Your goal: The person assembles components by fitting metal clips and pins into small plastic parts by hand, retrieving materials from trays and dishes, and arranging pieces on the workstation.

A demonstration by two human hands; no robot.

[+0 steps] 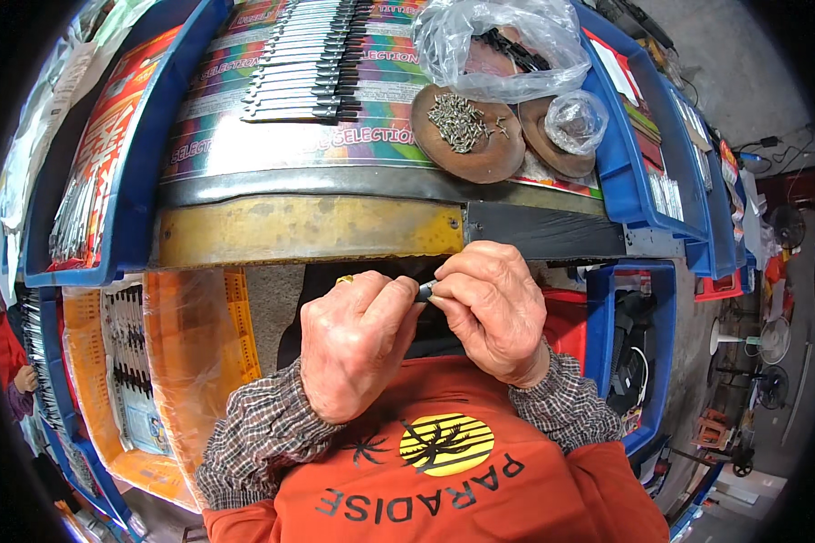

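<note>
Just in front of the table edge, my left hand [349, 339] and my right hand [493, 312] meet, both closed in a pinch. Between their fingertips is a small black piece with a silvery end [425, 291], which looks like part of a pen; my fingers cover most of it. On the table beyond lies a row of silver-and-black pens [303, 68], side by side. To their right, a brown dish [484, 166] holds a heap of small metal cone-like pieces [459, 122]. Behind it sits a clear plastic bag [444, 54] with black pieces inside.
A second brown dish [570, 166] carries a small clear bag [577, 122]. Blue trays flank the table at left [122, 222] and right [618, 185]. Below the yellow table edge [308, 231] stand an orange crate [177, 407] and a blue bin [666, 362]. Another person's hand [25, 378] shows far left.
</note>
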